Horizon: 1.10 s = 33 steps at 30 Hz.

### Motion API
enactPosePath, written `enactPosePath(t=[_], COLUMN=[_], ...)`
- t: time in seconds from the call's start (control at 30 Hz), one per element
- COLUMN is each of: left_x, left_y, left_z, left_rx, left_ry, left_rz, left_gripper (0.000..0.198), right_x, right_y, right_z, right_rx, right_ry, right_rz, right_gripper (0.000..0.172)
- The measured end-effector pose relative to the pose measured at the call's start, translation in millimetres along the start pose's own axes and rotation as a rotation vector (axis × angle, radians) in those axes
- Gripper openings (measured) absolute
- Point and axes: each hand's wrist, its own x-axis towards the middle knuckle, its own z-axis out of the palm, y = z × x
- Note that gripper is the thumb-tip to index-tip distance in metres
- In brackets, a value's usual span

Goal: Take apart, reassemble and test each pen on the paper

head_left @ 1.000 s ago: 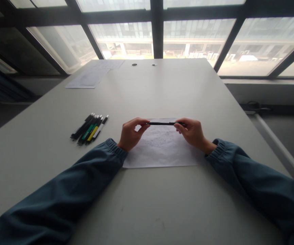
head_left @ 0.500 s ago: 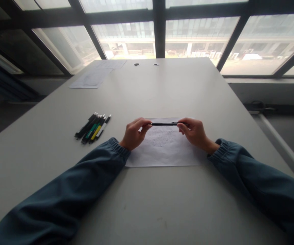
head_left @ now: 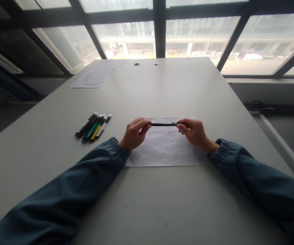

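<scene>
A black pen (head_left: 163, 124) is held level between my two hands, above a sheet of paper (head_left: 167, 158). My left hand (head_left: 136, 132) pinches one end between thumb and fingers. At the other end, where the clip shows, my right hand (head_left: 194, 132) is closed on it the same way. Blue scribbled marks cover the middle of the sheet. Both pen tips are hidden by my fingers.
Several pens (head_left: 93, 127), black, green, yellow and white, lie in a bunch left of my left hand. More papers (head_left: 88, 78) rest at the far left of the white table (head_left: 147, 204). Two round holes are near its far edge, by the windows.
Both hands keep their grip on the pen. It has hardly moved, with at most a tiny shift or turn.
</scene>
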Motion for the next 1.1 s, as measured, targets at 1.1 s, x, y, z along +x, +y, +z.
enactPosePath(t=[1.1], left_x=[-0.3], left_y=[3.7], left_z=[2.9], left_rx=[-0.011], left_ry=[0.016], left_rz=[-0.066], left_gripper=[0.030], right_x=[1.1], right_y=[-1.8], right_z=[1.1], right_rx=[-0.013], right_ry=[0.095], right_rz=[0.003], right_gripper=[0.020])
